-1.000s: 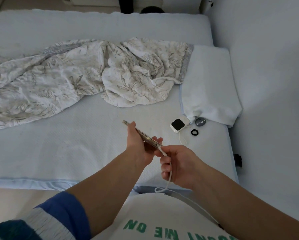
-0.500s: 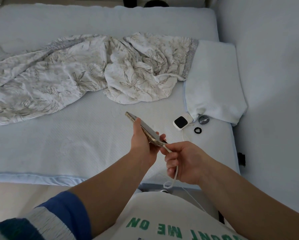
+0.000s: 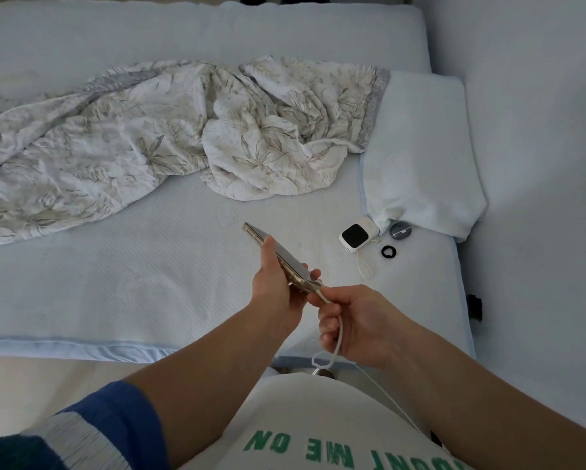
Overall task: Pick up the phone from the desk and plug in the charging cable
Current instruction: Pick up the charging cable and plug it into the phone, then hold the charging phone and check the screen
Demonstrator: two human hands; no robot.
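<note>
My left hand (image 3: 278,290) holds a slim gold-edged phone (image 3: 278,252) edge-on above the bed, its top end pointing away to the left. My right hand (image 3: 356,327) pinches the plug end of a white charging cable (image 3: 337,340) right at the phone's near bottom end; whether the plug sits inside the port is hidden by my fingers. The cable loops down from my fist and trails to the lower right across my shirt.
A pale blue mattress (image 3: 115,276) fills the view, with a crumpled leaf-print blanket (image 3: 169,137) on its far half and a pillow (image 3: 420,157) at right. A small white device with a black face (image 3: 354,236), a grey disc (image 3: 400,229) and a black ring (image 3: 388,251) lie near the pillow.
Both hands rose slightly and shifted right over the bed. My right hand has kept the cable's plug at the phone's bottom end throughout.
</note>
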